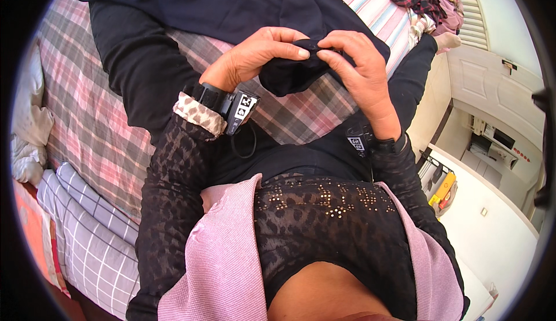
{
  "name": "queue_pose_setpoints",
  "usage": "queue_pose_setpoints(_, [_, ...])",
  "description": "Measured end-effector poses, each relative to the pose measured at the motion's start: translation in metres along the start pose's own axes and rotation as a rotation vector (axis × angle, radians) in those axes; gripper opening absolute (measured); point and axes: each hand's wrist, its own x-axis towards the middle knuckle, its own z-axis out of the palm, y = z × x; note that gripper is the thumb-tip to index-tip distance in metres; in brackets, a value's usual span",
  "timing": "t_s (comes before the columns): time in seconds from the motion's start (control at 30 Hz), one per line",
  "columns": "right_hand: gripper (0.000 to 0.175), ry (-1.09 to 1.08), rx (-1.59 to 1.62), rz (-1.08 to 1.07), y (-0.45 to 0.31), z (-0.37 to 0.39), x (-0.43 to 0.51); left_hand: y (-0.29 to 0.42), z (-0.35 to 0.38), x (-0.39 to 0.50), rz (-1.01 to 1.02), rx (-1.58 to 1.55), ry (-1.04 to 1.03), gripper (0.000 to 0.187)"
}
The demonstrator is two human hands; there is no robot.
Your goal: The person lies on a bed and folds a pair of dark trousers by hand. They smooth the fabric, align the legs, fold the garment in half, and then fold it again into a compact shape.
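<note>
A large dark navy cloth is spread over the bed in front of me. One gathered part of it hangs between my hands. My left hand pinches its edge between thumb and fingers. Close beside it, my right hand holds the same edge, also between thumb and fingertips. Whether anything small, such as a needle or thread, is between the fingertips cannot be told. Each wrist has a black strap with a small device on it.
Under the cloth lies a plaid bedsheet. A grey checked pillow is at the lower left. Crumpled clothes lie at the upper right, by my foot. On the right are a white door and a white surface with a yellow item near it.
</note>
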Motion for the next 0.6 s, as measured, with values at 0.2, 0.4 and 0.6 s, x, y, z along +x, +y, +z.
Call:
queue_pose_setpoints(0.2, [0.013,-0.058,-0.058,0.097,0.002,0.010,-0.002,-0.003,0.001,-0.001,-0.033,0.120,-0.028,0.024])
queue_pose_setpoints(0.4, [0.013,-0.075,0.087,0.228,0.008,0.012,-0.009,-0.003,-0.003,0.001,-0.058,0.114,-0.074,0.028])
queue_pose_setpoints(0.6, [0.013,0.039,0.343,0.333,0.017,0.007,-0.009,-0.001,-0.002,0.004,-0.022,0.105,-0.034,0.025])
